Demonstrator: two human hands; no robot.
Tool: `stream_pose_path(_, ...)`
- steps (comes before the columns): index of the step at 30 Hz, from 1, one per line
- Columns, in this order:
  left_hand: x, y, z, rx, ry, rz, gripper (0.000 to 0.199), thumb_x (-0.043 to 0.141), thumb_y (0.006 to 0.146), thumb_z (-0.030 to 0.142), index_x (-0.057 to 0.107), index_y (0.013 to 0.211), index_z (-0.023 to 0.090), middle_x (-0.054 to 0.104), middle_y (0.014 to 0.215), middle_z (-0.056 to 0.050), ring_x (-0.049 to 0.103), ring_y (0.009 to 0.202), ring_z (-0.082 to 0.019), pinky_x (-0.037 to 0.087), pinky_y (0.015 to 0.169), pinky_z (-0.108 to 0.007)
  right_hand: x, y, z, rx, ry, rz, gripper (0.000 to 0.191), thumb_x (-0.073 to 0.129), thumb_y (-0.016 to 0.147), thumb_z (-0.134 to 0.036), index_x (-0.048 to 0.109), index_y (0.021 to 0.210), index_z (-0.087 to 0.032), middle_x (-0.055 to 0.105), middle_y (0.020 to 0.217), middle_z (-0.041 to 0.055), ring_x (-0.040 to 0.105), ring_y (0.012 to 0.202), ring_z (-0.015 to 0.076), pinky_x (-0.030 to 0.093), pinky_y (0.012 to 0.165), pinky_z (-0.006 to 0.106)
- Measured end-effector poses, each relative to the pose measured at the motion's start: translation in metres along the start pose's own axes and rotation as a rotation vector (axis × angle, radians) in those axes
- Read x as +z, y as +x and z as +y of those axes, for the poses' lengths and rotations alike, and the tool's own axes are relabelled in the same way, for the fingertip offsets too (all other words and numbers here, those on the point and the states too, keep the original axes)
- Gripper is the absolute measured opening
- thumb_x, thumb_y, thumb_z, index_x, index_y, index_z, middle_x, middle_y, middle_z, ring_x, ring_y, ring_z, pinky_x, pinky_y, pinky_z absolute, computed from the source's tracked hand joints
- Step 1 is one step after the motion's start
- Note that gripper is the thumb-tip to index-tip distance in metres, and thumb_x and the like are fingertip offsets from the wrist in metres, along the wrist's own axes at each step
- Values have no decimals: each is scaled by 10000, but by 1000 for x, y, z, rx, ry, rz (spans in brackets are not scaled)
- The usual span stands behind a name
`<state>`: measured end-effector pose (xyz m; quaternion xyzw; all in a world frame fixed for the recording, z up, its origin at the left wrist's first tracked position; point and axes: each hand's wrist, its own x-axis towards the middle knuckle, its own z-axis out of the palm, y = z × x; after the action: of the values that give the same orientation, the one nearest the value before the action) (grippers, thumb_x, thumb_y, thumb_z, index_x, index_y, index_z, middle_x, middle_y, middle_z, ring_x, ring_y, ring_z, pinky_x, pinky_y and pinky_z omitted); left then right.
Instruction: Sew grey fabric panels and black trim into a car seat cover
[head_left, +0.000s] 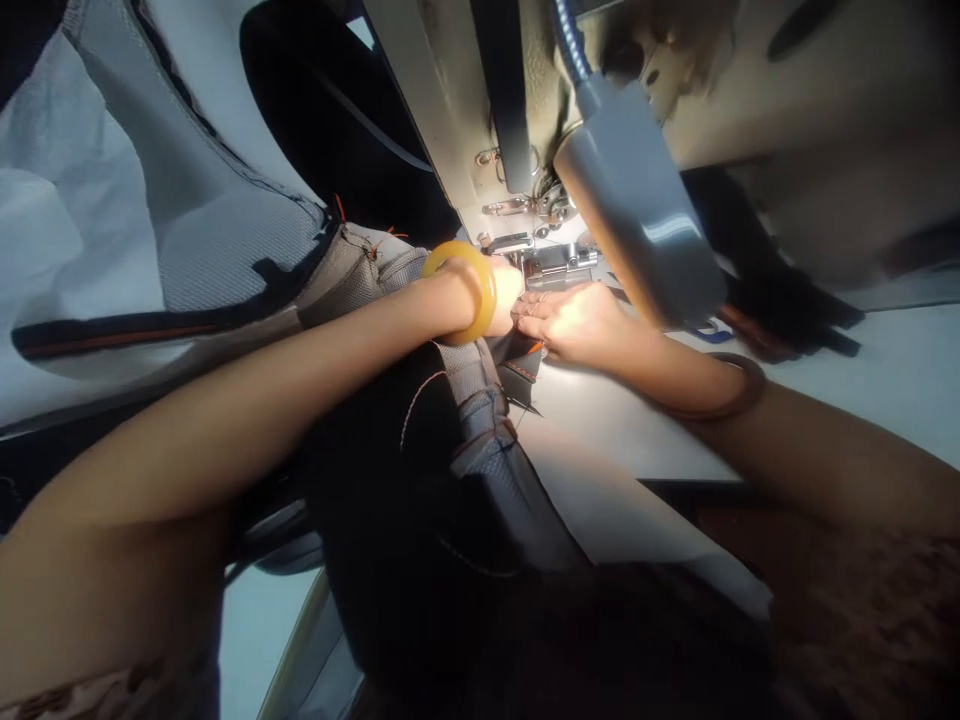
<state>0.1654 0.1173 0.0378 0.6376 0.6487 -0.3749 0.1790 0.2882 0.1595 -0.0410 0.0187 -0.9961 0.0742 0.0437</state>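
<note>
My left hand [507, 291], with a yellow bangle [484, 300] at the wrist, is closed on the grey fabric [469, 370] right beside the needle area of a sewing machine [442, 70]. Most of its fingers are hidden behind the back of the hand. From the right, my right hand [574, 322] reaches in with bent fingers pressed together at the fabric's edge, their tips close to my left hand. What those fingertips hold is too small to make out. A dark strip with orange stitching [520, 368] lies just below them.
A grey lamp [641, 195] on a flexible neck hangs over my right hand. Large grey and white fabric panels [210, 250] spread at the left. Dark pieces [795, 315] lie at the right on the white table [900, 370].
</note>
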Motion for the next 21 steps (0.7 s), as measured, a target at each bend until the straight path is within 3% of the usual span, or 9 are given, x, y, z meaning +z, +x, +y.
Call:
stream_pose_path(3, -5, -4, 8, -4, 15, -83, 399, 481, 783, 149, 599, 1159, 91, 601, 1144, -184, 595, 988, -350, 503, 808, -463, 1, -3, 1, -37, -12, -27, 316, 443, 842, -150, 602, 1101, -62, 627, 1104, 149, 534, 1017, 260, 363, 769, 349)
stream_pose_path(7, -3, -15, 20, -42, -31, -112, 345, 506, 802, 131, 614, 1128, 104, 604, 1142, -148, 598, 995, -317, 492, 823, -395, 3, -5, 1, -118, -2, -52, 265, 484, 837, -239, 623, 1021, -108, 644, 1046, 116, 547, 990, 254, 364, 713, 325)
stream_pose_path(12, 37, -24, 22, -80, -113, 224, 315, 434, 845, 140, 582, 1118, 87, 622, 1007, -132, 603, 920, -263, 453, 837, -394, 12, -3, -4, -130, -28, -22, 198, 446, 805, -141, 630, 879, -128, 666, 836, 84, 578, 821, 217, 342, 618, 301)
stream_pose_path(14, 52, -27, 21, -118, -118, 319, 336, 384, 861, 125, 576, 1135, 110, 597, 1081, -149, 564, 992, -275, 437, 835, -415, 14, -3, -6, -154, -36, 4, 184, 437, 799, -106, 620, 809, -120, 662, 794, 89, 582, 816, 214, 358, 637, 301)
stream_pose_path(17, 63, -29, 17, -85, -127, 392, 381, 312, 886, 99, 603, 1124, 161, 515, 1288, -126, 502, 1082, -274, 427, 824, -425, 15, -4, -8, -144, -51, 55, 188, 426, 816, -113, 609, 779, -126, 668, 843, 101, 593, 860, 230, 379, 644, 303)
stream_pose_path(21, 65, -30, 10, 18, -141, 385, 369, 314, 884, 82, 624, 1073, 145, 574, 1242, -77, 515, 1071, -239, 433, 842, -382, 15, -5, -8, -138, -73, 46, 206, 414, 835, -116, 613, 786, -139, 675, 855, 91, 602, 852, 216, 399, 633, 296)
